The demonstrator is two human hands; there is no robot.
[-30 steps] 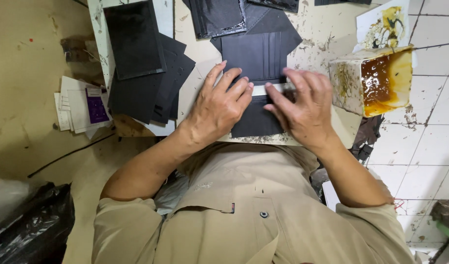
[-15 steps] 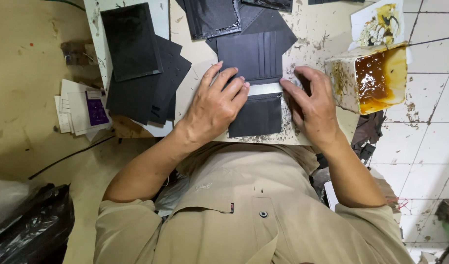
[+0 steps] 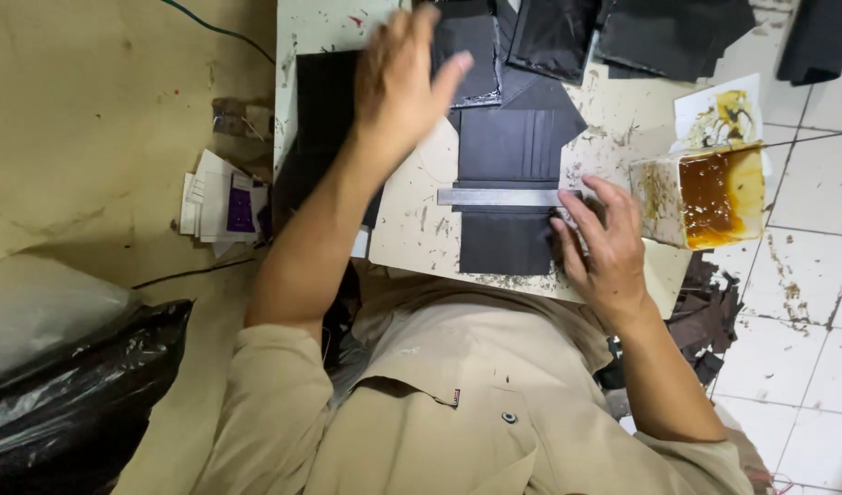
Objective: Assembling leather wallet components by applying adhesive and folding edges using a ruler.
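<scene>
Glue-spattered and scuffed, a pale work board [image 3: 412, 229] lies over a tan floor beside white tiles. On it sits a black leather wallet panel [image 3: 511, 188] with card slots, a flat metal ruler [image 3: 499, 197] laid across its middle. Right hand [image 3: 604, 252] presses fingers down at the ruler's right end and the panel's edge. Left hand [image 3: 398, 82] hovers open, blurred, above black leather pieces [image 3: 324, 110], gripping nothing. An open carton of brown glue [image 3: 705, 197] stands just right.
</scene>
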